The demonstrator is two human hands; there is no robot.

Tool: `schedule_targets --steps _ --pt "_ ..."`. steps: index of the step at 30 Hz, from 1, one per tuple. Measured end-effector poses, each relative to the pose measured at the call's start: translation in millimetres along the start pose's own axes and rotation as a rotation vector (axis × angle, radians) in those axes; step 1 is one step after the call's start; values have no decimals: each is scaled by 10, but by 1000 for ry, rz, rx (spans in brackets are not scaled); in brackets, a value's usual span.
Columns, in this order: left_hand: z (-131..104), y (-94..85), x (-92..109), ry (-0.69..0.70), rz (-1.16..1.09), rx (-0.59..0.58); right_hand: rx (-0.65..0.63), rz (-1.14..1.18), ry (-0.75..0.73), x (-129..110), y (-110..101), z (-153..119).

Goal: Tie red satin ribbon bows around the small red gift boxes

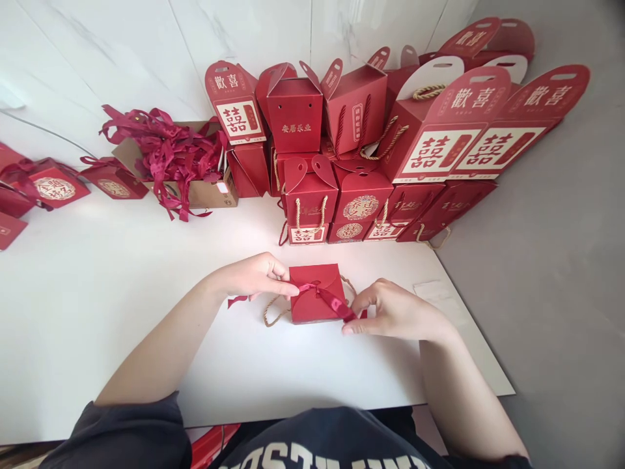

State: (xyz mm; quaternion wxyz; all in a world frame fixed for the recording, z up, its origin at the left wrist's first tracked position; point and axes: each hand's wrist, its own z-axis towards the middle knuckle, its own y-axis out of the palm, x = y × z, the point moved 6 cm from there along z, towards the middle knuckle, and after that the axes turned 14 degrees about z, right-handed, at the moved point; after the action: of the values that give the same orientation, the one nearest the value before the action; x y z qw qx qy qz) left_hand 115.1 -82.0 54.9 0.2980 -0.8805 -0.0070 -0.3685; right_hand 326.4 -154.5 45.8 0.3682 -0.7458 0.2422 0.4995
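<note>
A small red gift box (316,311) with twisted rope handles (276,319) at its sides sits on the white table in front of me. A dark pink ribbon (334,303) crosses over its top, with a knot or crossing near the middle. At the box's left side, my left hand (261,277) pinches one end of the ribbon between thumb and fingers, and a loose tail hangs below it. My right hand (385,309) is closed on the other end at the box's right side.
Red gift boxes (361,205) stand stacked along the back wall and into the right corner. A cardboard box (212,193) heaped with loose ribbons (166,153) stands at back left. More ribboned red boxes (53,182) lie at far left. A grey wall (551,260) borders the table's right edge.
</note>
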Motion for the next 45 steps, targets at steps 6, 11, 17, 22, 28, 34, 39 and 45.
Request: schedule_targets --steps 6,11,17,22,28,34,39,45 --pt "-4 12 32 20 -46 -16 -1 427 -63 -67 -77 26" --pt "24 46 55 100 -139 -46 13 706 -11 85 -123 129" --pt "30 38 11 56 -52 -3 72 596 17 168 -81 217" --pt "38 17 60 148 -5 10 132 579 -6 215 -120 197" --pt "64 11 -40 176 -2 -104 143 439 -42 300 -228 272" --pt "-27 41 -24 257 -64 -307 124 481 -28 336 -221 311" --pt "-70 -113 224 503 113 97 115 509 -25 313 -164 321" --pt "-37 -57 380 715 96 169 73 531 -32 279 -105 335"
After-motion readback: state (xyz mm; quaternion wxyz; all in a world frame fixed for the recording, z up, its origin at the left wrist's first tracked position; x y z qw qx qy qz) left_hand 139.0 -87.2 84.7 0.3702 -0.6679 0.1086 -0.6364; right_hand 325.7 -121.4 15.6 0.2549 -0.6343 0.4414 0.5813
